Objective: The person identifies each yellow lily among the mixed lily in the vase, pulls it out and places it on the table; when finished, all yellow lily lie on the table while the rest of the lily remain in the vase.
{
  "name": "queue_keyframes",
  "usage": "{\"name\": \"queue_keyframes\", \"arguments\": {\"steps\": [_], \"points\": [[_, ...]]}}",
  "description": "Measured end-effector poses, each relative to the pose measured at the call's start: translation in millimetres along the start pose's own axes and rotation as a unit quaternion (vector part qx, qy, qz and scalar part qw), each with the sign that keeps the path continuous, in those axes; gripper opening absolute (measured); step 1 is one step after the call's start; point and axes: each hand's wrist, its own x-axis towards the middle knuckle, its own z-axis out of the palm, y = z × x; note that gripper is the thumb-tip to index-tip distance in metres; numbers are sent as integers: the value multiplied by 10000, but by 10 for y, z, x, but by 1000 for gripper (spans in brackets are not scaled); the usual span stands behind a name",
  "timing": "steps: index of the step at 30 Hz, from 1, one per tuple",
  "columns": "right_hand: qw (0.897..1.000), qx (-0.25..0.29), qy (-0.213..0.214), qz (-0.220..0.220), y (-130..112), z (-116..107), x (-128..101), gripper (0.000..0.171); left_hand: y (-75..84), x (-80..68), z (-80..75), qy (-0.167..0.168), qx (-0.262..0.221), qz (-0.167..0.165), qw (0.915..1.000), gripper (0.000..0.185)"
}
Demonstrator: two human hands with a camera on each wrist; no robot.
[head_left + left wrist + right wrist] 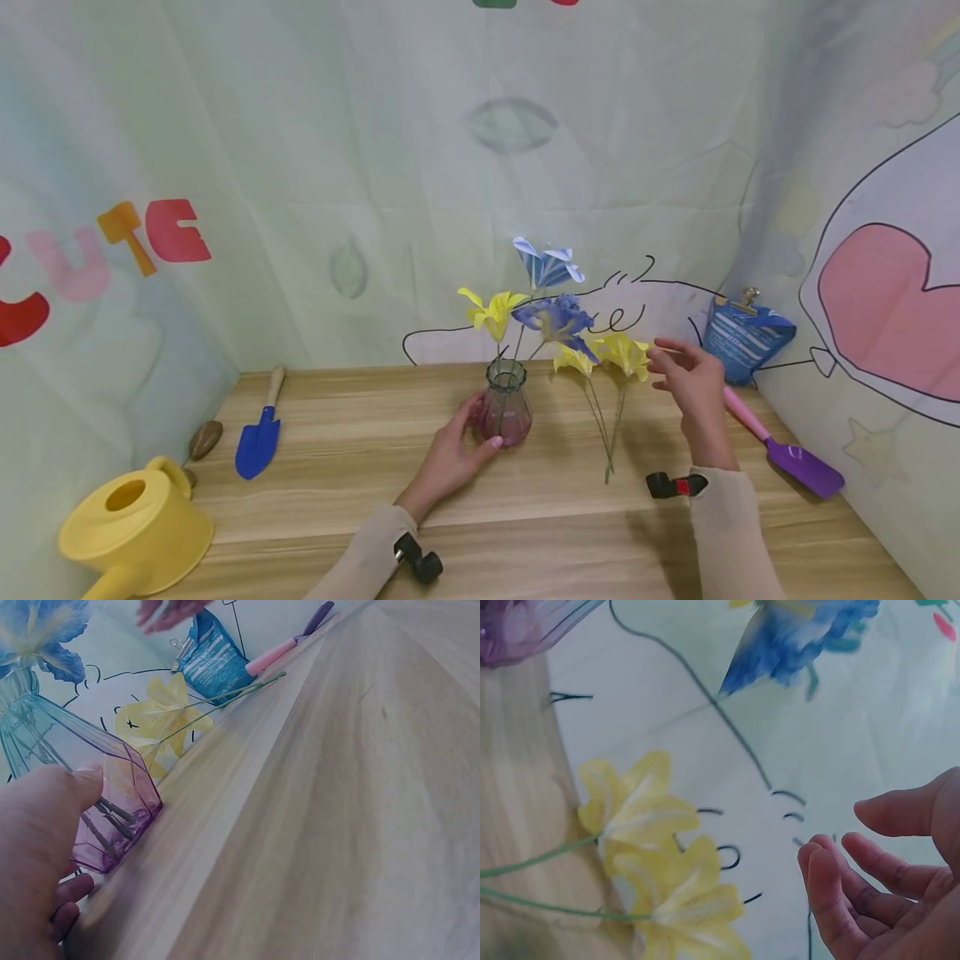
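Observation:
A glass vase [510, 415], greenish at the neck and pink-purple at the base, stands upright on the table. My left hand [452, 454] grips its lower left side, thumb [88, 784] across the front. In the vase are a yellow lily [495, 314], a light blue flower [551, 267] and a blue-purple iris [557, 318], their stem ends showing through the glass. Two yellow artificial lilies [641, 799] lie to the right of the vase, green stems crossing. Just right of their blooms, my right hand [690, 379] hovers with loosely bent fingers and holds nothing.
At the left are a yellow watering can [142, 529], a brown stone [205, 439] and a blue hand trowel [258, 446]. A clipped blue bag [746, 337] stands in the back right corner, near a purple scoop [806, 468] with a pink handle. Printed cloth [300, 167] hangs behind.

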Motion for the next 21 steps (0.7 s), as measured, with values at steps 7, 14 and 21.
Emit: {"name": "queue_keyframes", "arguments": {"steps": [7,14,21], "points": [[9996,-106,-112,-241,-227,20,-182,46,4,2,-9,-31,14,-37,10000,80],[9971,-180,-331,-659,-405,19,-382,48,8,-4,-13,-117,50,-173,9998,81],[9923,-291,-476,-1105,-589,74,-599,45,9,-9,-4,-92,60,-198,9997,80]]}}
